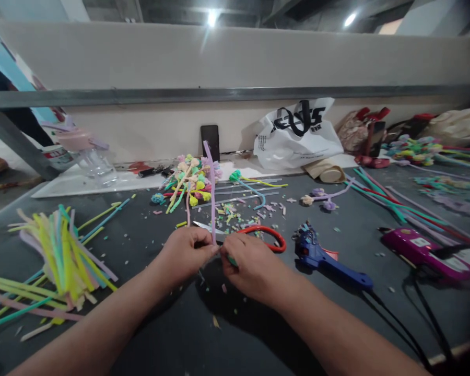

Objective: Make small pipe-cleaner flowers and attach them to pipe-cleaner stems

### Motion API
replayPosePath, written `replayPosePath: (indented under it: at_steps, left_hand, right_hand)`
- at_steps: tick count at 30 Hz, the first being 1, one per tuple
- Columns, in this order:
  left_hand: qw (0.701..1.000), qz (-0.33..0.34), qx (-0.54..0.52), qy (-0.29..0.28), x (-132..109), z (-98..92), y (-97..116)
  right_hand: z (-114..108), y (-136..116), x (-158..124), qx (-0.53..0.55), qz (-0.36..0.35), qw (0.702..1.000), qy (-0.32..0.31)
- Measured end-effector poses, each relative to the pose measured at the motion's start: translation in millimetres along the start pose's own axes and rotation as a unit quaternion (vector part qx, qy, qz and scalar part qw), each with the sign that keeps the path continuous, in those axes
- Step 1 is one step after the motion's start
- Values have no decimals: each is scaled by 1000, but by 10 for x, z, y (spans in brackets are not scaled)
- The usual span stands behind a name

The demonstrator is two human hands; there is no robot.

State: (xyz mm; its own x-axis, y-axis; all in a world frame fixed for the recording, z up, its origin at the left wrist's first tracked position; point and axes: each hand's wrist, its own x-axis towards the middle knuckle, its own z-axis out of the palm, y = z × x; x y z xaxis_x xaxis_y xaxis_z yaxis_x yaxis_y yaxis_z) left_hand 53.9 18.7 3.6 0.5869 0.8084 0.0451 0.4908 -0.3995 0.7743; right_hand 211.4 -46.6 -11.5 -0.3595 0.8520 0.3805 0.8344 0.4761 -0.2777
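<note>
My left hand [184, 250] pinches a light purple pipe cleaner [212, 198] near its lower end, and the stem stands upright above the fingers. Right up against it, my right hand [254, 266] is closed, its fingertips meeting the left ones at the base of the stem. A bit of green shows inside the right fingers, but its kind is hidden. Just behind both hands lie scissors [276, 241] with orange-red handles, blades pointing left. Small cut snippets [235, 211] are scattered beyond them. Finished-looking fuzzy flowers [191, 180] in several colours are heaped farther back.
Loose pipe cleaners [62, 256] are piled at left. To the right lie a blue glue gun [329, 263] and a magenta corded tool [423, 250], with cables running forward. A phone [210, 140], a white bag [297, 138] and a clear cup [96, 164] stand along the back.
</note>
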Motion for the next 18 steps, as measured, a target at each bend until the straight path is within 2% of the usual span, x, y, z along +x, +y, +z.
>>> replayPosePath:
  at_steps: [3,5,6,7,8,11,12,14,18]
  left_hand:
    - [998,-26,-51,-40,8,-9,-26]
    - [997,-24,-62,-27,0,-16,-11]
    - [998,-15,-55,-9,-6,-19,3]
    - [999,2,-41,15,-14,-22,18]
    - [999,25,-21,41,-22,-24,31]
    - [985,124,37,110,-42,-19,40]
    - [977,163,53,126,-47,-15,34]
    - [959,232,90,134,-59,-7,20]
    - [928,317,153,124,-86,0,6]
  right_hand:
    - [-4,-19,-14,-7,-16,1000,-17]
    - [-37,-24,4,79,44,996,-11]
    - [-58,-20,20,155,92,984,-2]
    - [-77,-10,38,250,145,957,10]
    - [-92,4,56,353,194,915,23]
    - [-105,54,94,600,277,750,30]
    - [-100,66,99,641,287,712,16]
    - [-88,77,99,680,298,670,-19]
    - [-69,67,81,703,312,637,-58]
